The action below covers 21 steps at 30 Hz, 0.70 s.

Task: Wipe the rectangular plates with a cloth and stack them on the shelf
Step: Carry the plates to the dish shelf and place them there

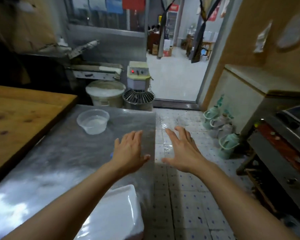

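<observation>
A white rectangular plate (114, 213) lies on the steel table (59, 161) near its front right corner, partly under my left forearm. My left hand (130, 151) hovers over the table's right edge with fingers spread and holds nothing. My right hand (182, 151) is stretched out over the tiled floor beside the table, fingers spread, also holding nothing. A small blue bit (111, 154) peeks out from behind my left hand. No cloth shows plainly in view.
A clear plastic tub (93, 121) stands on the table's far part. A wooden board (19, 122) covers the left side. A dough mixer (138, 87) and a white bucket (105, 92) stand behind the table. Green jugs (222, 130) and a metal counter (282, 153) line the right; a doorway (177, 70) opens ahead.
</observation>
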Tool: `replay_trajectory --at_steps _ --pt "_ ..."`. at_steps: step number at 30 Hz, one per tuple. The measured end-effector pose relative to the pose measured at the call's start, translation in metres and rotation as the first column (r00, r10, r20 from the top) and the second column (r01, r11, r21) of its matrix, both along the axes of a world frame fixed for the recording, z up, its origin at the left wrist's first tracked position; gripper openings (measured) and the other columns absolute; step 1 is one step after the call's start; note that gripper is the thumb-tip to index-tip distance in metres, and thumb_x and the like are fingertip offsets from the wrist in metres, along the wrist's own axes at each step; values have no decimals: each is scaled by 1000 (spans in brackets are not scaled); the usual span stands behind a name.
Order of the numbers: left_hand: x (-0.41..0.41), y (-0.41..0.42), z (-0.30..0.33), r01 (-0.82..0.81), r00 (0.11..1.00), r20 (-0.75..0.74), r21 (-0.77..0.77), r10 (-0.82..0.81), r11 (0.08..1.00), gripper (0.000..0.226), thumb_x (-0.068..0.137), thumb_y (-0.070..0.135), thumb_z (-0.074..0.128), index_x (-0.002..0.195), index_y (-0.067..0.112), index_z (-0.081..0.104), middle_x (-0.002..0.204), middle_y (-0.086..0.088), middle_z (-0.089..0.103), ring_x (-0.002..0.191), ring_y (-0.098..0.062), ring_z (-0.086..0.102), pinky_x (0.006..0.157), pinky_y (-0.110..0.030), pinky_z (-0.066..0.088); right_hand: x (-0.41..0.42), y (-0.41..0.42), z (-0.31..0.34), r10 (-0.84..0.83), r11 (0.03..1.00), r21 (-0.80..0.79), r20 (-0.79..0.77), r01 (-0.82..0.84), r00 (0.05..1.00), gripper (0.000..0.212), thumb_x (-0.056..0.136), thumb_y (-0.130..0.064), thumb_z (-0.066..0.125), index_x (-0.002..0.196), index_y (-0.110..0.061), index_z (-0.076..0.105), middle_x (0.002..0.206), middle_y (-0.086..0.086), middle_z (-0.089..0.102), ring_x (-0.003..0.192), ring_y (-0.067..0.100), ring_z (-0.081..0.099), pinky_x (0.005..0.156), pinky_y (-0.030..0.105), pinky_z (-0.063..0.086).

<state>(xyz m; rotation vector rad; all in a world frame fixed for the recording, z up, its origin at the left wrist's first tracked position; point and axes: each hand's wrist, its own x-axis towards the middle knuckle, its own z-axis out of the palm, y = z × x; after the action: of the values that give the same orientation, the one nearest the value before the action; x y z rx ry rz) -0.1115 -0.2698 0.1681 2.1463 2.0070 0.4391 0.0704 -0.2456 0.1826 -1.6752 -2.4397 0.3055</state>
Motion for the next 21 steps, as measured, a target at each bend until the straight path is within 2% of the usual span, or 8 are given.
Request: replay_trajectory --at_steps 5,9,15,21 --pt "-28 7 -11 -202 979 -27 -43 201 978 85 86 52 55 149 17 9 155 -2 18 141 -20 19 114 -47 18 -37 52 -12 204 979 -20 11 -203 979 96 80 -47 66 149 -29 2 154 5 -5 143 26 -3 117 39 13" --pt "-40 1 -23 -408 913 -53 -52 406 911 83 87 52 54 149 18 10 152 -3 22 139 -22 22 113 -45 19 -66 84 -22 412 911 -37 5 -412 911 95 80 -47 65 149 -26 4 154 8 -3 143 26 -2 117 40 12" --pt "-17 -30 -35 -702 708 -6 -108 706 704 81 88 50 54 148 19 10 154 0 18 141 -21 16 113 -44 13 -95 103 -40 694 718 -80 11 -691 720 93 79 -50 65 148 -24 10 153 10 4 142 29 6 117 40 14" --pt "23 -77 -55 -867 474 -12 -179 880 465 83 87 52 54 149 20 9 155 0 16 142 -21 15 114 -43 15 -104 81 -67 860 505 -141 -7 -852 511 89 78 -52 65 147 -25 15 148 10 18 137 27 16 113 41 21"
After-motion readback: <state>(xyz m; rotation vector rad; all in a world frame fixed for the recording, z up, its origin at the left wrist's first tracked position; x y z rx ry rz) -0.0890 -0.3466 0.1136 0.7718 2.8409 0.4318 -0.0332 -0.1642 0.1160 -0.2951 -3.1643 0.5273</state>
